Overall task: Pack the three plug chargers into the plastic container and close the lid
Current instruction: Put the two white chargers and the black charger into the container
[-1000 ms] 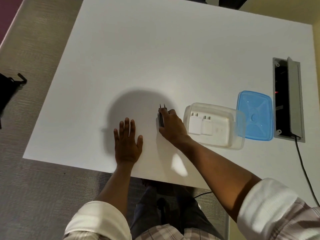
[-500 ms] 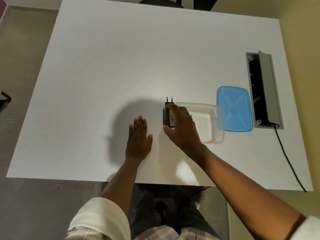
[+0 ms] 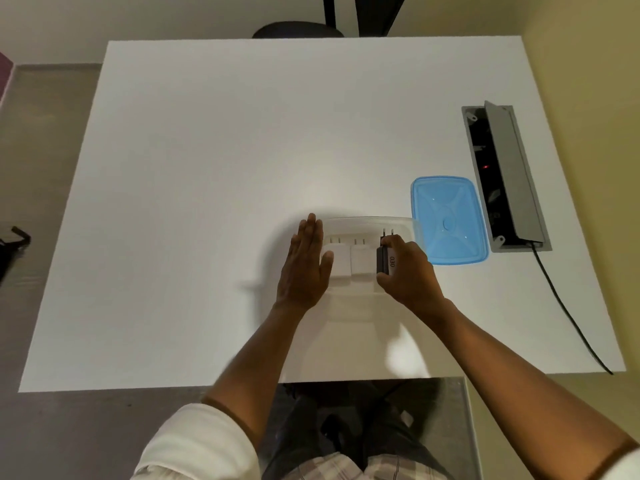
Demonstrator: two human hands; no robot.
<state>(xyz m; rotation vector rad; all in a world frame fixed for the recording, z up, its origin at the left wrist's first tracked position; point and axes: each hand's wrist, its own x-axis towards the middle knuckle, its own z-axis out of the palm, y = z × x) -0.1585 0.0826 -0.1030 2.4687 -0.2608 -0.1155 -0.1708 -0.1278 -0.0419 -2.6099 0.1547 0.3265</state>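
Right hand (image 3: 408, 271) grips the dark charger (image 3: 385, 260), fingers curled round it, thumb at its near end. Charger sits over the right part of the clear tub (image 3: 367, 223), prongs pointing far; a white label reading "030" shows on its upper face. Can't tell if it rests on the tub floor or is held just above.

Two white chargers (image 3: 349, 263) lie side by side in the tub, left of the dark one, prongs far. The right white one is just beside the dark charger, maybe touching.

Left hand (image 3: 304, 268) flat, fingers straight and together, gripping nothing. It sits at the tub's left edge, thumb over the left white charger. Contact with the tub unclear.

Blue lid (image 3: 448, 221) lies flat on the white table (image 3: 214, 168), just right of the tub, slightly overlapped by the tub's right rim. Tub is uncovered.

Right of the lid, a grey cable box (image 3: 509, 174) is set in the table, flap raised, small red light inside. Black cable (image 3: 568, 313) runs from its near end off the near-right table edge.

Dark chair (image 3: 298, 29) at the far side.
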